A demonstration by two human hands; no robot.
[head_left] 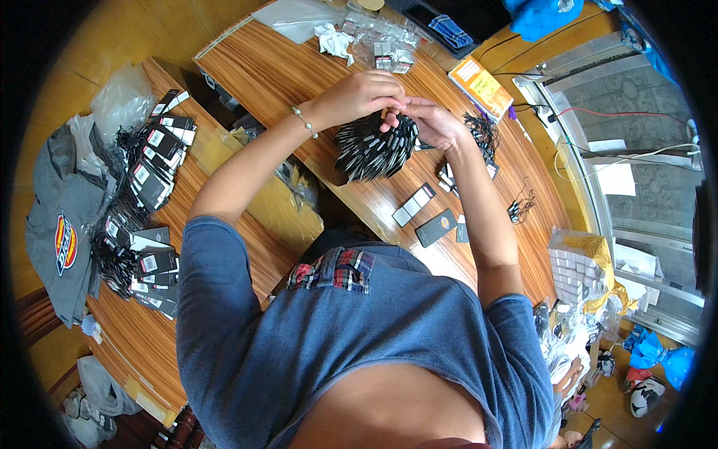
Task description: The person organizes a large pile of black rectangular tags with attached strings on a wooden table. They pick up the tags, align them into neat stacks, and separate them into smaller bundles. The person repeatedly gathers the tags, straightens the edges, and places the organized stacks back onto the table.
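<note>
My left hand (372,91), a beaded bracelet on its wrist, is closed, with its fingertips pinched together. My right hand (436,122) meets it there, its fingers also pressed together. Whatever lies between the fingertips is too small to make out. Just beneath both hands is a thick bundle of black hang tag strings (376,150) with glossy ends, fanned out over the table. Nearer me lie a white-faced hang tag (414,205) and a black hang tag (436,227). More black strings (482,135) sit beyond my right wrist, and a small loose cluster of strings (521,204) lies right of my forearm.
On the left table (213,179), stacks of strung black tags (153,168) lie beside a grey garment (63,202) and a clear plastic bag (123,97). Crumpled paper (334,42), plastic packets and an orange-yellow booklet (482,87) line the far edge. A box of white pieces (574,266) stands right.
</note>
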